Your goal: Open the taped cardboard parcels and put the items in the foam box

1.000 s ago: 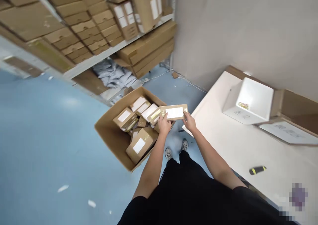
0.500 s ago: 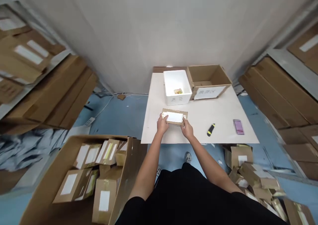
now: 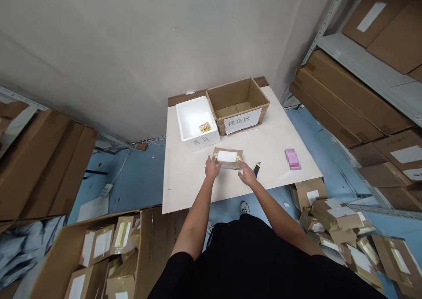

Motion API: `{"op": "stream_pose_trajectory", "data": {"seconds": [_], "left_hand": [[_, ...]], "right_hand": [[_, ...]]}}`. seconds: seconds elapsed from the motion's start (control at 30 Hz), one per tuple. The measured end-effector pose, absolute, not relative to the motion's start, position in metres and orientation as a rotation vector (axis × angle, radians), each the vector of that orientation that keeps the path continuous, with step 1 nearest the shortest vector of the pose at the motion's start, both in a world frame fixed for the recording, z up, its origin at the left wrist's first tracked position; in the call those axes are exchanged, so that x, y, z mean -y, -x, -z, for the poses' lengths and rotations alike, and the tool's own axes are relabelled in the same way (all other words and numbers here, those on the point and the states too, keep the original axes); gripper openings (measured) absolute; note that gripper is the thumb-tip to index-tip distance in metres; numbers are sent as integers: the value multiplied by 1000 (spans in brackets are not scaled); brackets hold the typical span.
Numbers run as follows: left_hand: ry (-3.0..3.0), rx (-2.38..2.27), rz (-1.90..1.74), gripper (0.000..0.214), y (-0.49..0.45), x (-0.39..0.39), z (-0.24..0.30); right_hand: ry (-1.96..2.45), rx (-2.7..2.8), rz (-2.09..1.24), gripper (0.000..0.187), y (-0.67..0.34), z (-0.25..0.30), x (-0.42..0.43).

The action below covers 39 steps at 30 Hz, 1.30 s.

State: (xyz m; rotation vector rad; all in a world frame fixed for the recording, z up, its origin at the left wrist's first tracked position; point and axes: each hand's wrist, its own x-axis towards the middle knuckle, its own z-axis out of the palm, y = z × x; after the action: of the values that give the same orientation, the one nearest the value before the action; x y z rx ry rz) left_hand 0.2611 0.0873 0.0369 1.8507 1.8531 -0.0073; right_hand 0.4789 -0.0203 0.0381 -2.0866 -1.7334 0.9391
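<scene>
A small taped cardboard box with a white label on top is between my hands, over the front part of the table. My left hand grips its left end, thumb near the label. At its right front corner, my right hand has the box between thumb and fingers. Just beyond the right hand lies a black and yellow box cutter, its near end partly hidden by that hand. I cannot tell whether the box rests on the table or is slightly raised.
On the white-topped table stand a white foam box with a colourful packet inside and an open cardboard box. A pixelated pink item lies right. A large carton of parcels is left; opened boxes litter the floor right.
My view has turned to the right and tilted, so the table appears shifted left. Both hands stay at the small box; the right hand now sits lower on its corner and covers part of the cutter.
</scene>
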Motion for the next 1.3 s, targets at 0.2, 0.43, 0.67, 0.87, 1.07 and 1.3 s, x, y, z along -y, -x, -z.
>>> {"op": "stream_pose_trajectory", "data": {"seconds": [0.2,0.43,0.67,0.87,1.07,1.3], "left_hand": [[-1773,-1909,496,112,-328,-117,-24],[-1826,-1878,732,142,-332,-134,-7],[-2016,-1570,742,126,-268,-162,-20],[-1993,-1612,707,101,-266,-161,-11],[-1969,-1666,729,101,-271,-155,-12],[-1956,-1635,646,102,-283,-122,-15]], "right_hand": [[2114,1638,-888,82,-505,-34,12],[2336,1432,-956,85,-545,7,34],[2564,1203,-1238,74,-578,56,49],[2670,1089,-1226,93,-548,80,21],[2544,1000,-1230,100,-541,81,8],[2105,1088,-982,81,-525,31,-18]]}}
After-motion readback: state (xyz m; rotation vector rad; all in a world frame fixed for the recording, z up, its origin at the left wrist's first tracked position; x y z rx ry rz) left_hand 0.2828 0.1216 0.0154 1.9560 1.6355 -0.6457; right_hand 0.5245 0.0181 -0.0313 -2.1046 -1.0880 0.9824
